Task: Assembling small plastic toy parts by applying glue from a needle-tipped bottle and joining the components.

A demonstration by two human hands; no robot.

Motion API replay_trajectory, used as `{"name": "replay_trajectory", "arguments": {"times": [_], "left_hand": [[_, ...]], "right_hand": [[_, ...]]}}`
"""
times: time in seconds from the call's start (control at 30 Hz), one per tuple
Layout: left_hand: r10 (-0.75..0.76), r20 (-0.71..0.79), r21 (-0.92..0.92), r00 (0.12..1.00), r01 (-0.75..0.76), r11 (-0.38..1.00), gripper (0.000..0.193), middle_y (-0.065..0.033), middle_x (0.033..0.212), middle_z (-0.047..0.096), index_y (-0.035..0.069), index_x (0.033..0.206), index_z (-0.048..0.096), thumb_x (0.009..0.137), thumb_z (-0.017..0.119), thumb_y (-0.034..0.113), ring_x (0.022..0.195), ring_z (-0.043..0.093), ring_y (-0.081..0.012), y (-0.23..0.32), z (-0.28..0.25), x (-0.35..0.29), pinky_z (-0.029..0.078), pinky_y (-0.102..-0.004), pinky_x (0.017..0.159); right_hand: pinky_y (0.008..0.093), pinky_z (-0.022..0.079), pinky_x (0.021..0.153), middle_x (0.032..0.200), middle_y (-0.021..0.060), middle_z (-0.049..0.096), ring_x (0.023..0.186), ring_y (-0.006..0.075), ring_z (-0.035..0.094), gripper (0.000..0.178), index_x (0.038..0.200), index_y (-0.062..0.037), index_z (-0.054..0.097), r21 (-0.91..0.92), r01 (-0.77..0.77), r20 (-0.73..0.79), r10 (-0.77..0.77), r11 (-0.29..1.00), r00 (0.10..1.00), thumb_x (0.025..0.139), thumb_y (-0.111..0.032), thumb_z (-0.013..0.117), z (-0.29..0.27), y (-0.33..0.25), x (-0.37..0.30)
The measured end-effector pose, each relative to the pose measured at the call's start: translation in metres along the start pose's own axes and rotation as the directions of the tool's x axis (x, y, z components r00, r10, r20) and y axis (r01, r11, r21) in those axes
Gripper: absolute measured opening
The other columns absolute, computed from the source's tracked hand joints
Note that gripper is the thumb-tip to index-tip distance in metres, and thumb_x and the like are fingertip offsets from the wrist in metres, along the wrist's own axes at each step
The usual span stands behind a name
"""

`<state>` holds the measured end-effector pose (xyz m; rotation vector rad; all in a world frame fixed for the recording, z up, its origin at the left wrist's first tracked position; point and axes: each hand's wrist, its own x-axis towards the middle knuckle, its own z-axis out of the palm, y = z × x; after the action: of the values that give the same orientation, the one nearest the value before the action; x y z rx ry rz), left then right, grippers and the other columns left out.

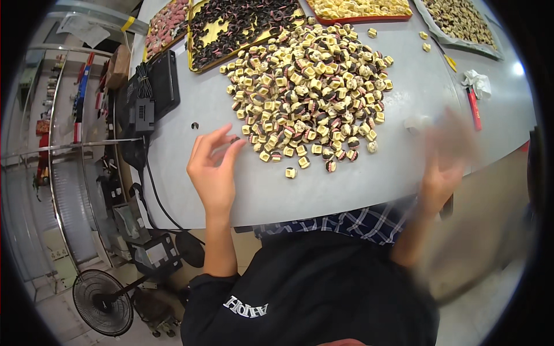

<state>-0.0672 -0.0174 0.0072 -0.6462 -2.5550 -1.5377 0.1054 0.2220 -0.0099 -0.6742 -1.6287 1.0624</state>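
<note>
My left hand (214, 168) is at the left edge of a large pile of small cream, black and pink pieces (306, 86), shaped like little hollow cubes with striped sides. Its thumb and fingers curl toward each other around a small dark piece (235, 139) at their tips. Off to the right of the pile, my right hand (447, 150) is smeared by motion; its fingers and anything in them cannot be made out. Beside it lies a whitish translucent thing (416, 123), also unclear. One cream piece (290, 172) sits apart at the pile's near side.
Along the back stand trays of pink pieces (167, 26), black curved pieces (199, 43), cream pieces (360, 8) and mixed pieces (461, 26). A red-handled tool (474, 109) and crumpled tissue (478, 83) lie right. A black device with cables (166, 83) stands left; a fan (104, 301) is beyond the table.
</note>
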Motion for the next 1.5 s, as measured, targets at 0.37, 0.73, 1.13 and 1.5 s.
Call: {"name": "replay_trajectory", "arguments": {"times": [0.37,0.73,1.13,1.5], "left_hand": [[-0.256,0.079,-0.527,0.963,0.259,0.809,0.010,-0.0203,0.099,0.061,-0.006,0.089,0.061,0.079,0.062,-0.007,0.080,0.065,-0.0219,0.029,0.017,-0.047,0.055,-0.0280,0.067],[0.110,0.164,-0.600,0.980,0.010,0.800,0.018,-0.0221,0.100,0.061,-0.006,0.092,0.060,0.075,0.062,-0.013,0.083,0.064,-0.0237,0.011,0.029,-0.056,0.055,-0.0303,0.073],[0.070,0.241,-0.615,0.968,0.097,0.782,0.052,-0.0147,0.090,0.060,-0.003,0.107,0.056,0.060,0.078,-0.007,0.074,0.064,-0.0185,0.022,0.032,-0.064,0.056,-0.0277,0.064],[0.337,0.060,-0.327,0.939,-0.301,0.896,0.054,-0.0081,0.081,0.061,0.000,0.101,0.059,0.055,0.084,0.009,0.066,0.062,-0.0149,0.020,0.038,-0.065,0.048,-0.0249,0.054]], "right_hand": [[0.0301,0.044,0.085,0.100,0.0113,0.059,0.095,0.0189,0.057,0.032,0.118,0.0050,0.046,0.149,-0.237,0.268,0.191,0.960,0.944,0.089,-0.006,0.053,0.005,-0.010,0.001],[0.0298,0.047,0.080,0.095,0.0158,0.061,0.088,0.0190,0.060,0.036,0.113,0.0053,0.046,0.333,-0.364,0.397,0.221,0.870,0.891,0.086,-0.014,0.059,0.019,-0.024,-0.025],[0.0320,0.049,0.079,0.095,0.0227,0.061,0.084,0.0240,0.062,0.043,0.104,0.0005,0.045,0.660,-0.541,0.510,0.219,0.521,0.832,0.079,-0.026,0.069,0.042,-0.019,-0.051],[0.0183,0.036,0.044,0.080,0.0216,0.061,0.042,0.0056,0.040,0.053,0.108,-0.0017,0.035,0.492,-0.582,0.524,0.313,0.648,0.792,0.087,-0.048,0.051,0.039,-0.028,-0.055]]}}
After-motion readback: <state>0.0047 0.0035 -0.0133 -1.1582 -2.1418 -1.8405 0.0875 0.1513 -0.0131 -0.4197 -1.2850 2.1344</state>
